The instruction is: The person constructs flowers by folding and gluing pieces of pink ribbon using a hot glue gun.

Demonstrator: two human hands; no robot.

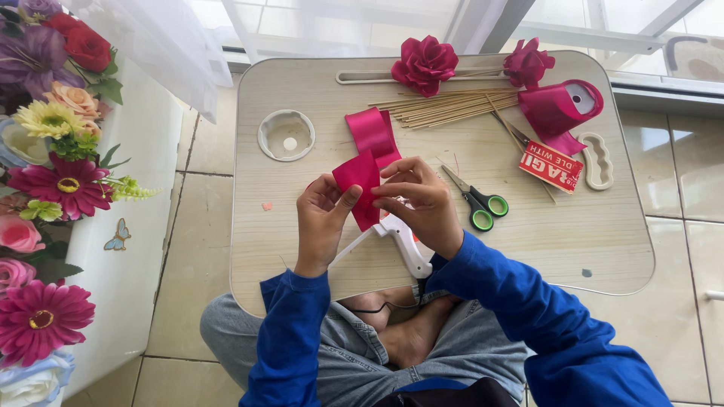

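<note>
here both hands [377, 207] pinch a folded pink ribbon [360, 179].

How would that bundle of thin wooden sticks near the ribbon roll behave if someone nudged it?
The wooden sticks look thin and round, so they would probably roll and scatter across the lap table. They lie loose, unbound, so likely light. They look stiff but slender, perhaps easy to snap.

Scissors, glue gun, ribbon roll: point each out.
scissors [478, 203], head view, on the pivot just above the green handles
glue gun [405, 240], head view, on the white body
ribbon roll [558, 105], head view, on the pink wound side
</note>
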